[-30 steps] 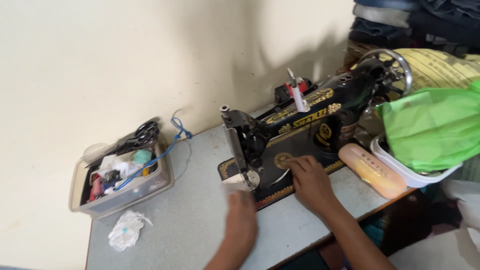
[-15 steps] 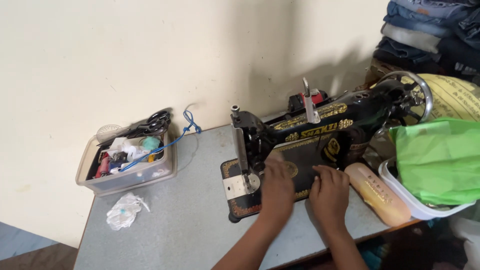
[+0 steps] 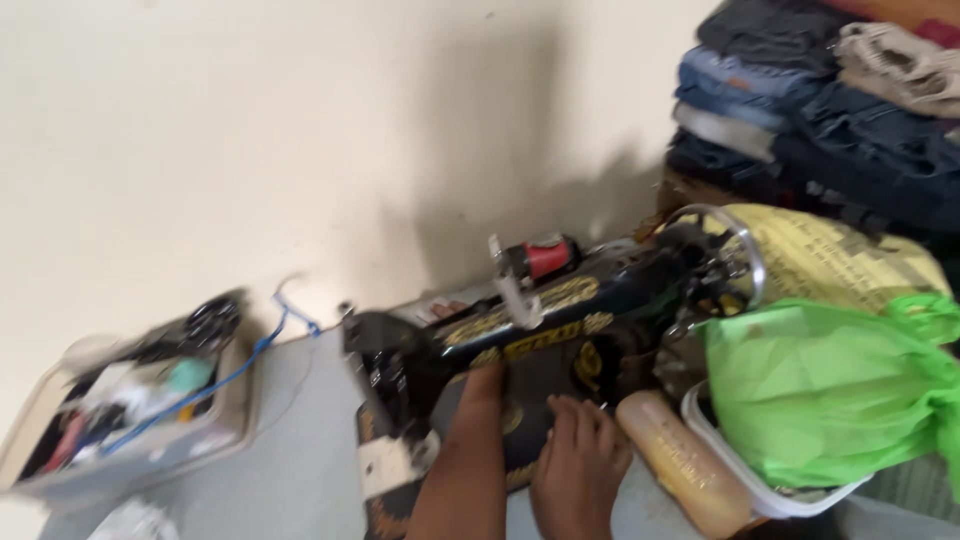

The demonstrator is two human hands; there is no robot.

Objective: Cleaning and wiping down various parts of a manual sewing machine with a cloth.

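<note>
My right hand (image 3: 578, 470) lies flat on the bed of the one black sewing machine (image 3: 540, 330), fingers spread and slack, gripping nothing. My left hand (image 3: 483, 385) reaches up under the machine's arm, its fingertips against the black body; the blur hides whether they curl or lie straight, so I cannot tell if that hand is open. The machine stands on the grey table (image 3: 290, 420) against the cream wall, gold ornament along its arm, one silver handwheel (image 3: 735, 260) at its right end, one red-topped spool (image 3: 545, 255) on top. Just beside my right hand: one peach-coloured oblong case (image 3: 680, 460), touching one white tub (image 3: 760, 480) that carries one green bag (image 3: 830, 385). Behind that, one yellow printed sack (image 3: 840, 260), then one stack of folded jeans (image 3: 830, 110), too blurred to count singly. Well apart on the left: one clear plastic box (image 3: 120, 420) of sewing bits, one pair of black scissors (image 3: 205, 322) on its far rim, one blue cord (image 3: 230, 375) trailing over it. One crumpled white scrap (image 3: 130, 522) shows at the bottom edge. Against half a second ago: my left hand has gone higher, from the bed near the needle plate to under the arm; my right has barely shifted. The view has swung right and blurred, showing more of the jeans.
</note>
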